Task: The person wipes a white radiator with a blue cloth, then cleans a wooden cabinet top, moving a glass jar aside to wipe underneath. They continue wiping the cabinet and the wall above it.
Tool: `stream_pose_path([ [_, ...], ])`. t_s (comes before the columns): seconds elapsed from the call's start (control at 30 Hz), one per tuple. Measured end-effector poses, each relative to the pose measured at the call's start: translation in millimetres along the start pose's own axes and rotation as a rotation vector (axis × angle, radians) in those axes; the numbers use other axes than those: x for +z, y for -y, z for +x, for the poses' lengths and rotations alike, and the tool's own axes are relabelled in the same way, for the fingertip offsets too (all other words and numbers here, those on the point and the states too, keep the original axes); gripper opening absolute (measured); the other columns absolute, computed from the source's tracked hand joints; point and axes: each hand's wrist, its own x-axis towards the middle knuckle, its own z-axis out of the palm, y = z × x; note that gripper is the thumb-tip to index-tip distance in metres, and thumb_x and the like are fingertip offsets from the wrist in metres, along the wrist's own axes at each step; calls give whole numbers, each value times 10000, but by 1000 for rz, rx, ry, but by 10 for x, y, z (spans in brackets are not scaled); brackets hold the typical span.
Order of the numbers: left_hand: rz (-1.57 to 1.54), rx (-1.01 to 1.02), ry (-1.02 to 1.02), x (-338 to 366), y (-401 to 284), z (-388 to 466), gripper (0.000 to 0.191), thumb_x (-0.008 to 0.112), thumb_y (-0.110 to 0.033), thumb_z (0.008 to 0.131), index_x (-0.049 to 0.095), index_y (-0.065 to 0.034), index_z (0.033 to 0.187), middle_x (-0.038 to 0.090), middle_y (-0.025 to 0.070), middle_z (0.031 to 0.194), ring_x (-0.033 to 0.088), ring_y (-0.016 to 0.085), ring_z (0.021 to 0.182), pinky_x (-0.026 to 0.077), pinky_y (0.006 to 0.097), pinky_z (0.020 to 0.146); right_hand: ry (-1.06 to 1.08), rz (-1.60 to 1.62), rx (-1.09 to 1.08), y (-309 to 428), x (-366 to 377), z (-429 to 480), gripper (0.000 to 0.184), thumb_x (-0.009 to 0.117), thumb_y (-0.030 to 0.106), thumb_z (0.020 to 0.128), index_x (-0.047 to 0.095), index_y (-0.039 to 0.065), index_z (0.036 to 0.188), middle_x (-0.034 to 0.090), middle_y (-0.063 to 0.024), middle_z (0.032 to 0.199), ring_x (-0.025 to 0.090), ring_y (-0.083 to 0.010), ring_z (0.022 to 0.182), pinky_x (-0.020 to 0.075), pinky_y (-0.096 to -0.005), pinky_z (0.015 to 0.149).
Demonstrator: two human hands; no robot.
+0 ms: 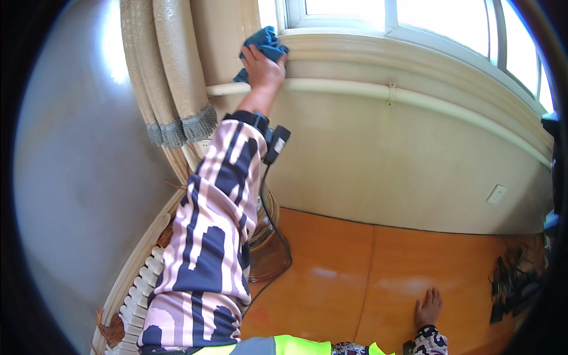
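Note:
My left hand (265, 71) is stretched far forward and up, with its fingers around a bunched blue cloth (266, 41). The cloth lies against the wall at the left end of the window ledge (328, 48), just above a white pipe (337, 86). A loose corner of it hangs below my fingers. Low on the right, my right hand (429, 307) lies palm down on an orange-brown wooden tabletop (328, 301), fingers a little apart and holding nothing. A black device (276, 144) with a cable is strapped at my left wrist.
Beige curtains (171, 66) with grey fringe hang left of my forearm. Below stands a white radiator (140, 297) with dry leaves. A brown glass jar (268, 262) is partly hidden behind my sleeve. Black devices with cables (514, 284) lie at the table's right; a wall socket (496, 194) is above.

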Motion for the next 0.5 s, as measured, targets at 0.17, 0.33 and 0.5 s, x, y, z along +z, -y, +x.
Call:
stream_pose_path([
  [0.17,-32,48,7,-28,163,741,952,710,-567,837,316,21,1474,319,272,1508,399,472,1354,358,507,1138,7,7,-8,9,-54,-22,623,620,290,886,436,56,1433,360,-181,1555,287,-361,1461,191,-563,1178],
  [0.33,-79,-171,-60,17,0,548,1065,651,-671,832,208,-4,1535,217,308,1549,330,499,1395,322,533,1156,0,7,7,49,-171,-232,624,624,301,891,440,32,1423,354,-170,1565,254,-370,1474,136,-576,1202],
  [0.5,-121,-117,1,149,-472,14,1089,605,-686,852,210,75,1522,227,355,1544,194,493,1459,136,578,1201,18,-28,9,138,-273,-322,625,613,303,900,434,27,1431,348,-167,1570,250,-370,1476,134,-588,1199],
])
